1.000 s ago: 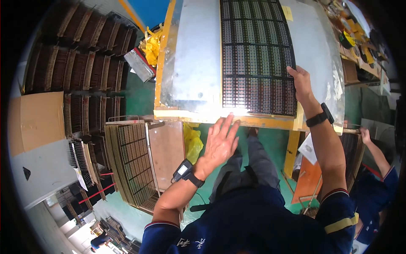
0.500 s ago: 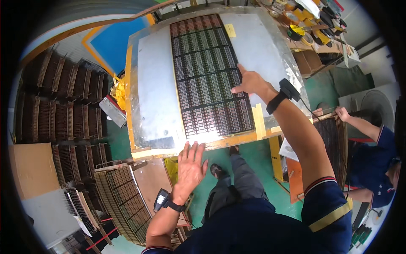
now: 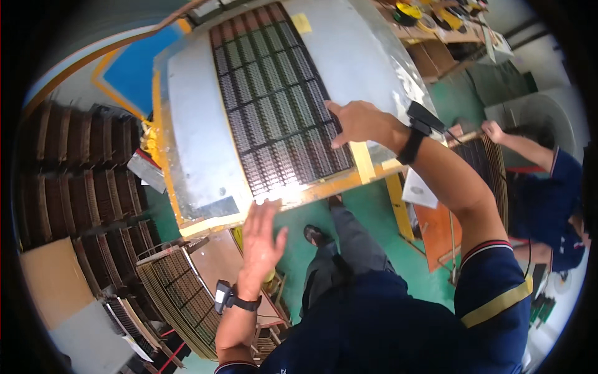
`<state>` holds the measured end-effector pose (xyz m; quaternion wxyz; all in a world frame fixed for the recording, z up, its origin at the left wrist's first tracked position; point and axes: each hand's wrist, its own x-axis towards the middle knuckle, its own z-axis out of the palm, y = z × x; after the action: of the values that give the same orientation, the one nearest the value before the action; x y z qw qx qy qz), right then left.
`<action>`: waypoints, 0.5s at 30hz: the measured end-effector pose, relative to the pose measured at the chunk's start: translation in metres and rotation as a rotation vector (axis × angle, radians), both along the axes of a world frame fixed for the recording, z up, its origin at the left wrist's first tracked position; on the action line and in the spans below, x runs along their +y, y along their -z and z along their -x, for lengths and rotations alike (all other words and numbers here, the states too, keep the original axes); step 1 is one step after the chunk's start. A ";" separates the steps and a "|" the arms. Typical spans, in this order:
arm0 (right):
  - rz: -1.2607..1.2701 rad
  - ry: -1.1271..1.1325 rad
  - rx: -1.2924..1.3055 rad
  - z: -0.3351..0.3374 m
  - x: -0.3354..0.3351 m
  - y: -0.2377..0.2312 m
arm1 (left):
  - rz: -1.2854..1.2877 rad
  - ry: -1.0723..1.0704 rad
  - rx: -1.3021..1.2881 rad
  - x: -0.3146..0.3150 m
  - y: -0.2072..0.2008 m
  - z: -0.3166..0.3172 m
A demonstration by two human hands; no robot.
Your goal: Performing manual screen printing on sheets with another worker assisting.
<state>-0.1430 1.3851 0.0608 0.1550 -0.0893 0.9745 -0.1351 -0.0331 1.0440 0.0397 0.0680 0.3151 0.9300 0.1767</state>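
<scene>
right hand (image 3: 361, 123) lower along panel (image 3: 274, 93)

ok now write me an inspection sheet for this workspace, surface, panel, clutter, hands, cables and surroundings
Surface: work table, pale top with yellow edging; bright glare near the front edge.
Job's things: dark patterned panel, lying flat on the table; yellow tape strip near its front right corner.
Clutter: yellow and black items on the side bench, far right.
Hands: left hand open at the front edge, contact unclear; right hand at the panel's right edge, fingers spread.
Cables: thin black cable beside the right sleeve.
Surroundings: dark racks at left; co-worker at right, beside upright panels.
</scene>
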 end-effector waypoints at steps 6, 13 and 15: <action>0.166 0.027 -0.076 -0.039 0.013 -0.006 | 0.003 -0.113 0.072 -0.009 0.006 0.007; 0.097 0.023 0.815 -0.022 0.080 -0.156 | -0.214 -0.275 -0.039 -0.020 -0.021 0.001; 0.083 -0.241 1.725 -0.024 0.071 -0.271 | -0.266 -0.362 -0.052 -0.052 -0.020 -0.019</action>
<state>-0.1186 1.4557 0.3319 -0.6271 -0.2684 0.7303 -0.0384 -0.0143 0.9917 0.0597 0.0171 0.1447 0.9377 0.3153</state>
